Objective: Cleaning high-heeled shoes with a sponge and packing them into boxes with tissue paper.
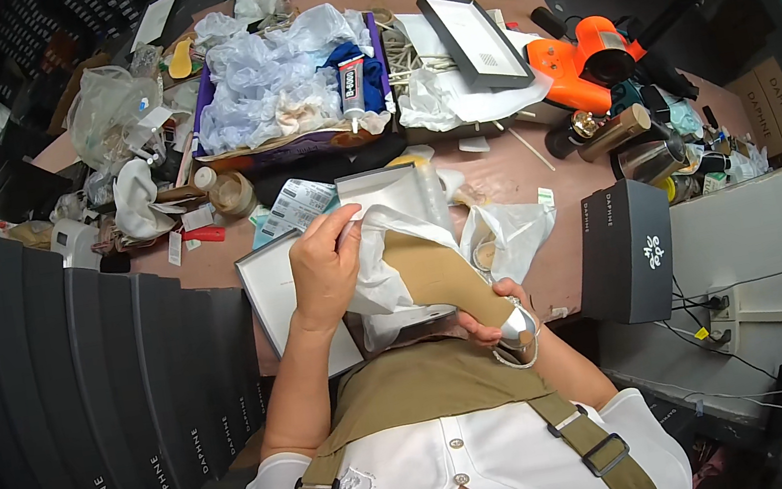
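Observation:
A shoe [441, 274] is held tilted in front of me, its tan sole facing up and its silver heel end towards my right side. My right hand [495, 318] is closed around that heel end, where a thin strap hangs down. White tissue paper [377, 272] wraps the other end, and my left hand [328, 256] pinches its upper edge. Below the shoe lies an open shoebox [379, 177], mostly hidden, with a white-lined box lid [288, 285] at its left. Another piece of tissue paper [521, 233] lies to the right of the shoe.
Tall stacks of dark shoeboxes [113, 347] stand at the left. A dark shoebox [624, 250] stands upright at the right. Beyond are a purple-edged box [203, 105] full of crumpled tissue, a glue tube [351, 86], a glass jar [232, 195] and an orange tool [577, 65].

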The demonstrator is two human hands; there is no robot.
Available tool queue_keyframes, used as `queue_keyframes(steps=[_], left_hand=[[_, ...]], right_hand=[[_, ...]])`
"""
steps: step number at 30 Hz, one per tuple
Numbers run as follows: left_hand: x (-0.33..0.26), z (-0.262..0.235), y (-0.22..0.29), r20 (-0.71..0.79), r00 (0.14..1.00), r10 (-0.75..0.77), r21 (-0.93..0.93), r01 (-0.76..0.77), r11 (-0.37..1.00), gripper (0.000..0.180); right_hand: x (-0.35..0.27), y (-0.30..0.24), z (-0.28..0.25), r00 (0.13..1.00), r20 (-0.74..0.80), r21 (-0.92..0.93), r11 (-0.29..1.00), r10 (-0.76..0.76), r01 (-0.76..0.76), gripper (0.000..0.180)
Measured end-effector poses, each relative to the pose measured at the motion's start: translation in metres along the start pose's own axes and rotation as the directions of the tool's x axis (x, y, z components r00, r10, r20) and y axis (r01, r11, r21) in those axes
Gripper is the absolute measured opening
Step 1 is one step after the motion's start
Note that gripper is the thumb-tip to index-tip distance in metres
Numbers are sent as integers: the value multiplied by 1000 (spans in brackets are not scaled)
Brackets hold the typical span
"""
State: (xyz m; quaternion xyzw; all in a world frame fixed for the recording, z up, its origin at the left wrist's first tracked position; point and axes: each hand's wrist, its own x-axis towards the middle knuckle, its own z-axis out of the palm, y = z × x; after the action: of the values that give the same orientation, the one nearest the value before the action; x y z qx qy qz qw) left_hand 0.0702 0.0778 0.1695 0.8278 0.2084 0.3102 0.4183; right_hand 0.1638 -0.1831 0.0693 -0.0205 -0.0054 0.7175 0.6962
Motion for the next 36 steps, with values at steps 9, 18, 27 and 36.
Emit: queue_keyframes(steps=[9,18,27,36], left_hand=[[5,20,8,153,987,45,343,-96,935,12],[-4,0,-21,362,924,-121,323,-2,946,10],[-10,-3,8,338,931,-137,-9,148,989,12],[-33,8,18,516,854,66,3,-78,997,41]], right_hand=[[-7,-33,-14,981,-7,40,981,192,-192,59],[10,-45,11,913,-203,-123,916,353,-381,55],[17,-22,15,956,-198,-90,967,218,-239,54],[10,-12,27,952,-161,-106,954,261,-279,53]])
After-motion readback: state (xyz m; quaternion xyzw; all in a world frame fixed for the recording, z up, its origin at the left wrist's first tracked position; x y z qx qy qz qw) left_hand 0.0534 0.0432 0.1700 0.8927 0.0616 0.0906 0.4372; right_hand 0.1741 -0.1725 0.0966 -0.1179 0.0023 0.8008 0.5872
